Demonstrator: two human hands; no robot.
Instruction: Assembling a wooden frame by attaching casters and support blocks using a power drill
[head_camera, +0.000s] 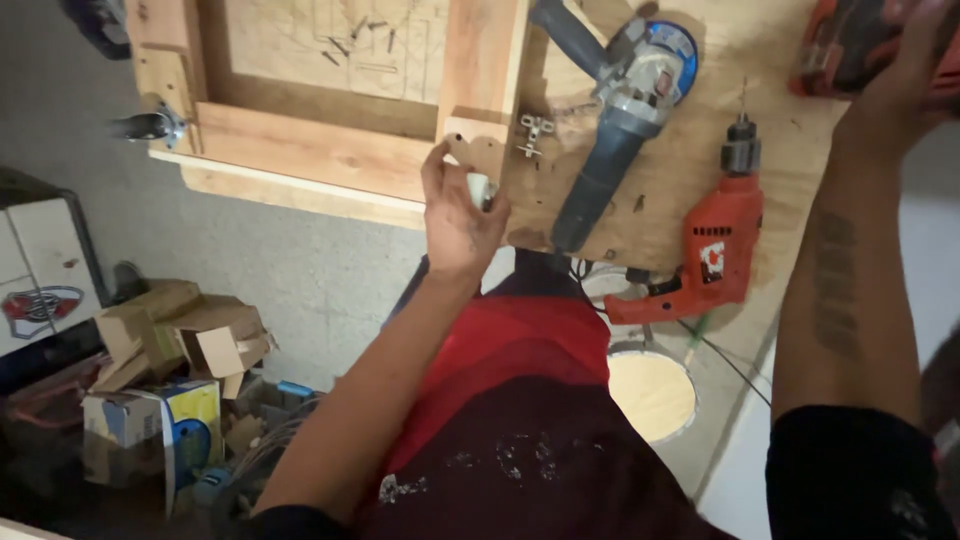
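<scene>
Head view: the left hand pinches a small white piece in curled fingers, just below a metal hinge. A grinder lies right of them. The right hand clasps a red tool; a drill lies below-left.

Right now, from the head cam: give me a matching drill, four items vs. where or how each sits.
Things:
1. angle grinder
2. orange drill
3. left hand
4. right hand

States:
A. on a red tool at the top right corner
B. pinching a small pale piece at the wooden frame
C. lying on plywood, blue guard up top
D. lying on plywood, bit pointing away

Pairs: 1-C, 2-D, 3-B, 4-A
</scene>
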